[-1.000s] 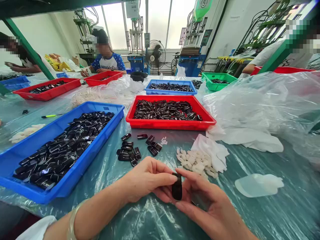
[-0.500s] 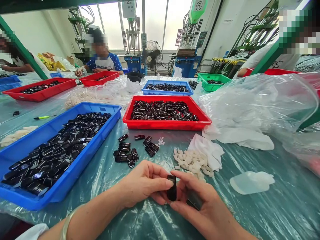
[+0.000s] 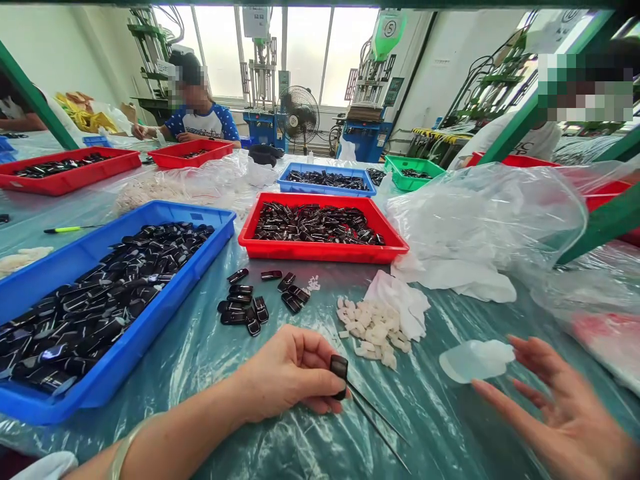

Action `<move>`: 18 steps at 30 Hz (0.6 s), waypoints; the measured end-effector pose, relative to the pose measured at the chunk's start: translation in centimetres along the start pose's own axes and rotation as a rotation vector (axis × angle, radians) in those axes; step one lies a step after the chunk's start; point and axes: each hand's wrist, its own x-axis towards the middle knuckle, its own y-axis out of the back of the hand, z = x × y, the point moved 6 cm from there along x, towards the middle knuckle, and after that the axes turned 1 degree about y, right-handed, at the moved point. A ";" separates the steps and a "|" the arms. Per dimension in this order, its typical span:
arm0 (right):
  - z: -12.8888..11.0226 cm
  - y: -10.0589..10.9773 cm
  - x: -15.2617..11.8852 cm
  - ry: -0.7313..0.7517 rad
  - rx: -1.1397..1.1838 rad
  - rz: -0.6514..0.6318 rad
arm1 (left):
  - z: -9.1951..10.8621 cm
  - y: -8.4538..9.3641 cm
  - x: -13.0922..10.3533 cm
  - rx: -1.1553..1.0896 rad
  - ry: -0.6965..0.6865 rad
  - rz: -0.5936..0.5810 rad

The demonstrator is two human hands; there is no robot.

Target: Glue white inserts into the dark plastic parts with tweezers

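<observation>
Near the front middle, my left hand (image 3: 305, 373) pinches a small glossy black plastic piece (image 3: 339, 368) between thumb and fingers. A pair of thin metal tweezers (image 3: 379, 421) extends from behind that piece toward the lower right; its other end is hidden. To the right, my right hand (image 3: 555, 393) is open, thumb and fingers spread around the neck end of a translucent squeeze bottle (image 3: 473, 361) lying on its side. Whether the fingertips touch the bottle I cannot tell. Several similar black pieces (image 3: 243, 300) lie loose beyond my left hand.
A pile of whitish small parts (image 3: 373, 327) lies beside a white cloth (image 3: 400, 303). A blue tray (image 3: 200, 263) and a red tray (image 3: 325, 252) hold many black pieces. Clear plastic bags (image 3: 480, 220) cover the right side. Across the table sits a person (image 3: 200, 123).
My right hand has left the black piece and moved right to the squeeze bottle, opening. The left hand keeps the piece. The tweezers are now exposed. The view has shifted slightly.
</observation>
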 end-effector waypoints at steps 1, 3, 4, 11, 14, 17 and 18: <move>0.3 -0.6 0.3 -0.127 0.056 -0.059 | 0.0 -0.1 0.0 0.002 -0.003 -0.008; 0.2 -1.8 0.5 -0.308 0.152 -0.183 | -0.2 -0.3 0.0 0.003 -0.004 -0.025; -0.3 -2.2 0.7 -0.338 0.175 -0.224 | -0.3 -0.3 0.0 0.002 -0.003 -0.033; -4.5 -1.6 0.9 -0.127 0.029 -0.235 | -0.9 -0.8 -0.3 -0.032 0.015 -0.122; -8.4 -1.5 0.4 0.263 -0.097 -0.214 | -1.1 -1.1 -0.4 -0.035 0.034 -0.172; -12.6 -2.1 -0.3 0.649 -0.183 -0.185 | -1.2 -1.2 -0.5 -0.031 0.041 -0.199; -13.7 -2.3 -0.6 0.745 -0.216 -0.162 | -1.3 -1.3 -0.5 -0.029 0.042 -0.206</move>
